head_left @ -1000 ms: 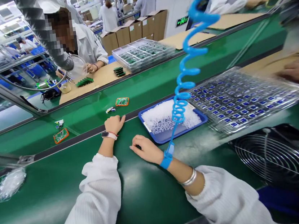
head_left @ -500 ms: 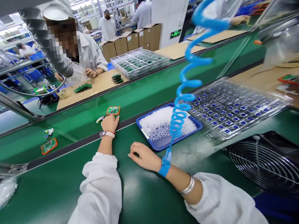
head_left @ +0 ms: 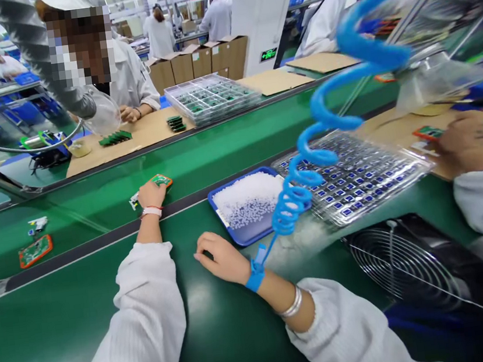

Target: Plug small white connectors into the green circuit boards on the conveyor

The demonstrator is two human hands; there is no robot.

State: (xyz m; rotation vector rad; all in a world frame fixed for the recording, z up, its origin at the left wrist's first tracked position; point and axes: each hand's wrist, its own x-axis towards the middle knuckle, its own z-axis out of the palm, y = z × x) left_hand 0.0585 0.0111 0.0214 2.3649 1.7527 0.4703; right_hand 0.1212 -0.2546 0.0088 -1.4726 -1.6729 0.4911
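My left hand [head_left: 151, 194] reaches onto the green belt [head_left: 91, 214]. Its fingers close on a green circuit board with an orange frame [head_left: 163, 180]; the hand hides part of the board. A small white part [head_left: 134, 202] lies just left of this hand. My right hand [head_left: 224, 257] rests over the green worktop, curled, thumb and forefinger tips together around a gap, with nothing visible in them. A blue wrist strap [head_left: 255, 276] with a coiled blue cord [head_left: 291, 207] is on that wrist. Right of the hand stands a blue tray [head_left: 249, 240] of small white pieces.
Another orange-framed board [head_left: 36, 251] and white part [head_left: 38, 224] lie left on the belt. Clear blister trays [head_left: 356, 178] and a fan with a wire guard [head_left: 393, 268] are at right. A co-worker's hand [head_left: 478, 140] is nearby; another person [head_left: 127, 77] sits opposite.
The view has swung right. The left-hand board and white part have travelled left along the belt. My left hand now overlaps the board near it; my right hand stays nearly in place.
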